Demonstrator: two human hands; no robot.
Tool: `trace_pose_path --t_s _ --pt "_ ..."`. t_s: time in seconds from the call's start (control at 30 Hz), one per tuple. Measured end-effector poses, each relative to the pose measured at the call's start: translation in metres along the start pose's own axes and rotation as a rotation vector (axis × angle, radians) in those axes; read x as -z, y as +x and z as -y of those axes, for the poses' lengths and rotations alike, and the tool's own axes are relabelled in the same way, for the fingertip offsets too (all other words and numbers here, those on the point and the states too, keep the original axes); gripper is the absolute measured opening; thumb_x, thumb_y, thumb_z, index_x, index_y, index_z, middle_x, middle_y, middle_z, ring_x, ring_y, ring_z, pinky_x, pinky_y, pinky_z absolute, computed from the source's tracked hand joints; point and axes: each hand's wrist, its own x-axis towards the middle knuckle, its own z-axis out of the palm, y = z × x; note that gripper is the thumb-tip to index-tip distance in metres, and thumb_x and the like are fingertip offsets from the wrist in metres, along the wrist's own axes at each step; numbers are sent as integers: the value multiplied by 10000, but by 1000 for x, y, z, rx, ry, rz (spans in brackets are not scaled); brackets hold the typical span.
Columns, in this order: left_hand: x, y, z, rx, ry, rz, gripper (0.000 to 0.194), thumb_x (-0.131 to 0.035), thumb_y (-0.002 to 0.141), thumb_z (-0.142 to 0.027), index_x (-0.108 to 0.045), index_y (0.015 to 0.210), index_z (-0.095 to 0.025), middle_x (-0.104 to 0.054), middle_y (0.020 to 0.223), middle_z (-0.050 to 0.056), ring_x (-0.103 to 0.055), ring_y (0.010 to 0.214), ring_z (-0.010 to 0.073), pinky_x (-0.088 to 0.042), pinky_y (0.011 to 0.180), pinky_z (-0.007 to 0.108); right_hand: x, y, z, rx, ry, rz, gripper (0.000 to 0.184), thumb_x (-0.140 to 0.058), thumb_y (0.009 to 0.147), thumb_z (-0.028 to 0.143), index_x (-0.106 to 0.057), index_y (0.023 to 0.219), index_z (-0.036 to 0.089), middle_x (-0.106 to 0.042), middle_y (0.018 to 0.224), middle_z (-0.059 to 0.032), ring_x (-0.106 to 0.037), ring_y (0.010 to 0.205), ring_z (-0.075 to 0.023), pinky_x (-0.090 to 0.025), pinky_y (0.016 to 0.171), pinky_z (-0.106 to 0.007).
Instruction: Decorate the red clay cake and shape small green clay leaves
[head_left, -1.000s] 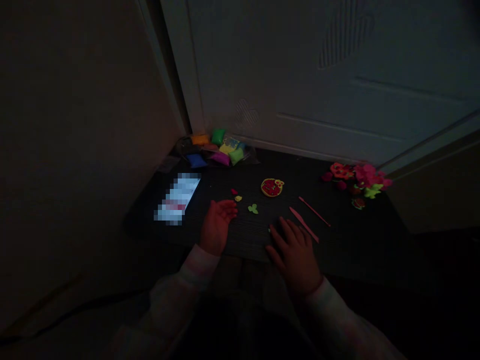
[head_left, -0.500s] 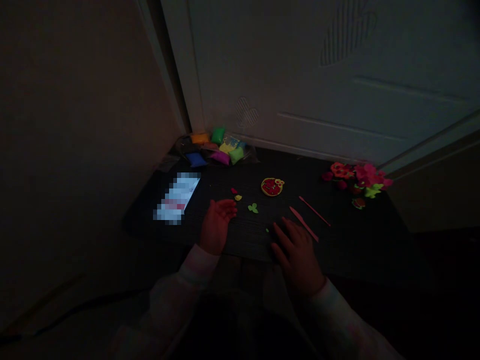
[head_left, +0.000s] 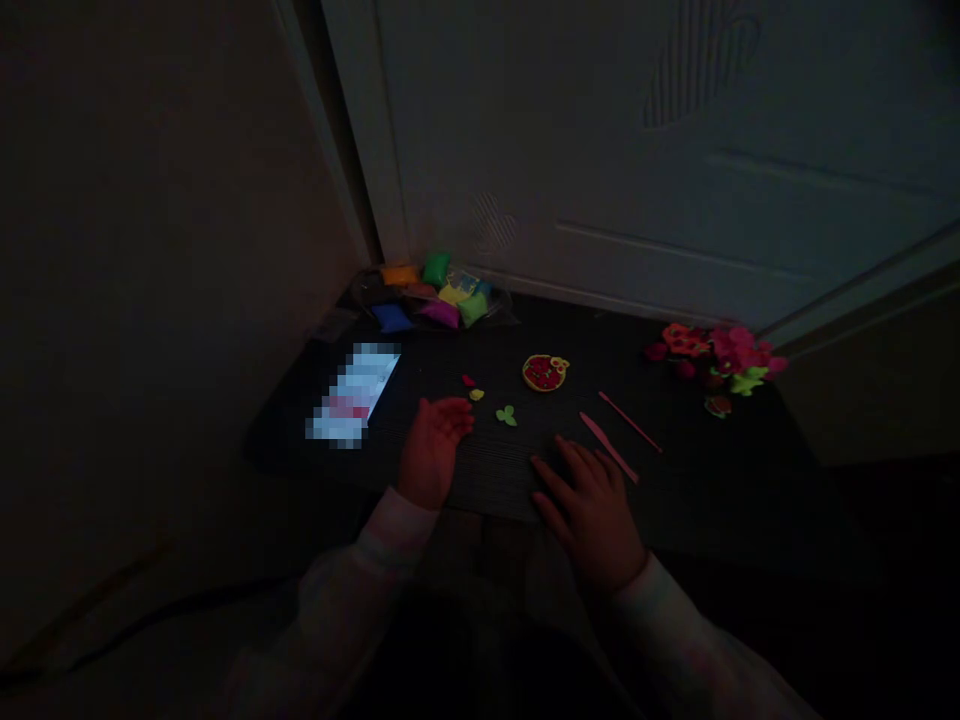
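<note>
My right hand [head_left: 596, 520] lies palm down at the table's front, fingers spread, its index fingertip over the spot where a tiny green bit lay; that bit is hidden now. To the left, my left hand [head_left: 435, 455] rests on its side with fingers loosely bent and nothing visible in them. Between the hands sits a three-lobed green clay leaf [head_left: 507, 415]. Small yellow [head_left: 476, 395] and red clay pieces [head_left: 469, 381] lie just beyond my left fingertips. Farther back is a round red clay disc with a yellow rim [head_left: 544, 374].
A pink plastic knife [head_left: 609, 447] and a thin pink stick [head_left: 630, 421] lie right of centre. A lit phone [head_left: 356, 395] is at the left. Bagged coloured clay packets [head_left: 439, 292] sit behind, by the white door [head_left: 600, 150]. Bright clay flowers [head_left: 731, 350] stand at the right.
My right hand drew back to the right, uncovering the tiny green bit, then came left again over it. My left hand has stayed almost still.
</note>
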Motion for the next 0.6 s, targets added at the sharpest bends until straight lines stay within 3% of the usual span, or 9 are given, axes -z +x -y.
trace_pose_path --t_s 0.6 --pt "3 1 2 -5 23 6 430 -340 813 -432 -631 687 -141 -622 722 51 -556 658 121 -409 653 254 1 4 1 35 -28 6 336 -432 809 379 -540 1110 275 -487 1246 -61 -400 1132 -242 -258 925 -427"
